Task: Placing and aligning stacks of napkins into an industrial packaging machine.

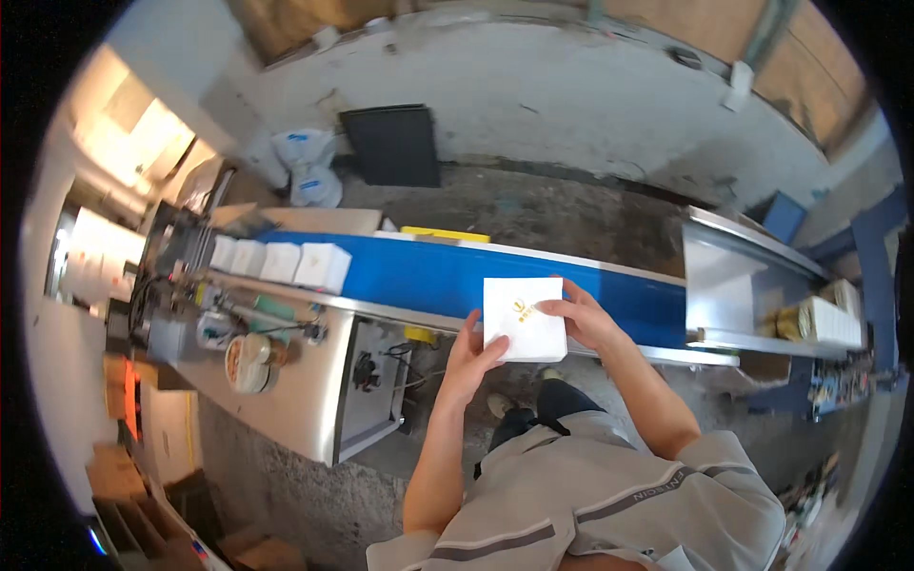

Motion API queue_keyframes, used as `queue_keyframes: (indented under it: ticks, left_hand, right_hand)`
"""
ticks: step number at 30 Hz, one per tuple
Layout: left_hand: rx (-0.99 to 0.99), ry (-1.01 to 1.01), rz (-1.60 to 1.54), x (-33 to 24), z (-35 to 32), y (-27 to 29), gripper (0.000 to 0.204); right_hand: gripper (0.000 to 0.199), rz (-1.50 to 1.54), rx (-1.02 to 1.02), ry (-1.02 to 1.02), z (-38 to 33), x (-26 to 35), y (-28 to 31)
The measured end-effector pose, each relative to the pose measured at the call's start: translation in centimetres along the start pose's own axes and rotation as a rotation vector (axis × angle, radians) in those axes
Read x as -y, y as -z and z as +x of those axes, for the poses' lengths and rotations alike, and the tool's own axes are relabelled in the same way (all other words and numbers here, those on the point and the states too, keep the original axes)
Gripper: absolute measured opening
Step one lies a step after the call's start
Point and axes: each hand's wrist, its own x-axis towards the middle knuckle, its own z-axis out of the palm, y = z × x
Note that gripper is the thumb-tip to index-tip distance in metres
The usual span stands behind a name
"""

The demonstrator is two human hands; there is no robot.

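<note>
Between my two hands is a square stack of white paper napkins (525, 338) with a small gold print on top, held over the near side of a blue conveyor belt (409, 281). My left hand (469, 358) grips its left edge, thumb on the top face. From the right, my right hand (584, 317) clasps the other edge, its thumb also on top. Several similar white stacks (322, 266) stand in a row at the belt's left end. The underside of the held stack and some fingertips are hidden.
A metal chute (752, 285) meets the belt's right end, with several wrapped white packs (828, 319) beyond it. At left, a metal table (286, 409) carries a round tub (249, 364) and machine parts. A dark panel (390, 145) and white sacks (309, 167) stand by the wall.
</note>
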Motion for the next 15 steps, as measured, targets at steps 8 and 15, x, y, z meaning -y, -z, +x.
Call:
queue_keyframes:
  ticks: [8,15]
  left_hand:
    - [-0.282,-0.039,0.062,-4.6,1.1,12.5,0.091]
    - [-0.638,-0.063,-0.066,-7.6,11.2,22.4,0.071]
  right_hand:
    - [0.093,-0.114,0.211,-0.108,9.5,-1.1,-11.4]
    - [0.065,-0.017,0.146,-0.133,23.3,-4.8,-18.8]
